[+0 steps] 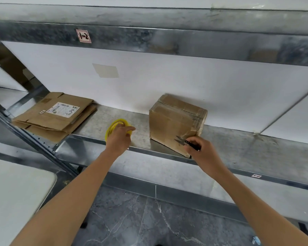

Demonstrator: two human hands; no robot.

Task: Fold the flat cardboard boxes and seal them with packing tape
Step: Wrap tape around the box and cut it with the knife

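left hand [118,138] grips tape roll [110,130] | right hand [202,150] pinches snips [180,139] by sealed box [172,119]

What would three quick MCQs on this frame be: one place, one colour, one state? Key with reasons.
1. Where is the flat cardboard stack? A floor; B left end of the shelf; C in a bin.
2. Colour of the tape roll? A blue; B black; C yellow.
3. The box by the right hand, which holds snips, is: A folded and taped; B flat; C open-topped.
Key: B, it lies at the shelf's left end; C, a yellow rim shows at the left hand; A, tape bands cross its closed faces.
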